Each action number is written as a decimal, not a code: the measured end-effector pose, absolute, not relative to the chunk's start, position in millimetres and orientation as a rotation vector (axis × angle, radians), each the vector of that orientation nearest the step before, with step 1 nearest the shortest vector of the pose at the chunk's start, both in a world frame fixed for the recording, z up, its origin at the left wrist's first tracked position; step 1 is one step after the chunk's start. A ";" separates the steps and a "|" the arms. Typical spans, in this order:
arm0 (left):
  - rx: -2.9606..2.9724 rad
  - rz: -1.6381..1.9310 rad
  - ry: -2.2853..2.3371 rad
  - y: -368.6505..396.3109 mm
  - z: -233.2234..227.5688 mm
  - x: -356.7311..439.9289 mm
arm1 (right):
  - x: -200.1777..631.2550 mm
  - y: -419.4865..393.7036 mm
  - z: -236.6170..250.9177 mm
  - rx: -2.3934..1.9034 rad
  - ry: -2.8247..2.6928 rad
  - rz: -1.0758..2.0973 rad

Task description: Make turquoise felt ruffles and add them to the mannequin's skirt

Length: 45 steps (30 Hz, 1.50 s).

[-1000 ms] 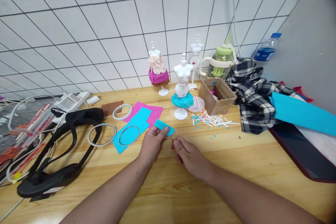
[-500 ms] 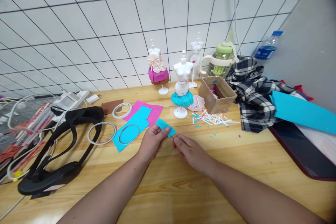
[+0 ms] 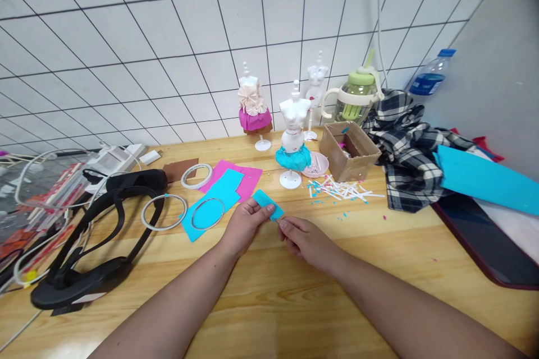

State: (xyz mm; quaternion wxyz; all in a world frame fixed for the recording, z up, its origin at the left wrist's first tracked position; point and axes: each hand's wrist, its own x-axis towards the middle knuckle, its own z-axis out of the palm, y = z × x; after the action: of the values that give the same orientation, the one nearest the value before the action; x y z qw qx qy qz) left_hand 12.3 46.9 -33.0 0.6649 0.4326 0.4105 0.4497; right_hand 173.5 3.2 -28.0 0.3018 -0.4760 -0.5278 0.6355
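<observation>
Three small white mannequins [image 3: 295, 115] stand before you, with three rings of tape [image 3: 184, 178] to the left and one cardboard box [image 3: 351, 154] to the right. Compared with a second ago, the small blue piece [image 3: 268, 205] has shifted slightly rightward, and its lower corner is closer to your right fingertips. Your left hand [image 3: 248, 224] grips that piece between thumb and fingers, so it pokes out beyond them, above the table; your right hand [image 3: 301, 238] is pinched closed just beside its lower corner (anything inside is too small to tell).
</observation>
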 end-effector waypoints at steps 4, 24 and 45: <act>0.986 0.990 0.905 47.5 -32.8 11.9 | 173.3 3.4 -26.8 -1.243 -1.369 1.726; 0.819 1.125 0.994 48.4 -36.7 14.2 | 167.6 -4.5 -43.1 -1.205 -1.483 1.741; 1.071 1.030 1.107 40.7 -33.8 19.4 | 162.5 -7.8 -30.6 -1.161 -1.403 1.784</act>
State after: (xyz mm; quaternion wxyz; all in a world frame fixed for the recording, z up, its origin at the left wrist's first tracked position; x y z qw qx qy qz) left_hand 19.4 40.7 -33.8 0.6008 0.4620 0.4777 0.4443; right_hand 162.5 -7.8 -30.6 0.2920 -0.4355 -0.5265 0.6693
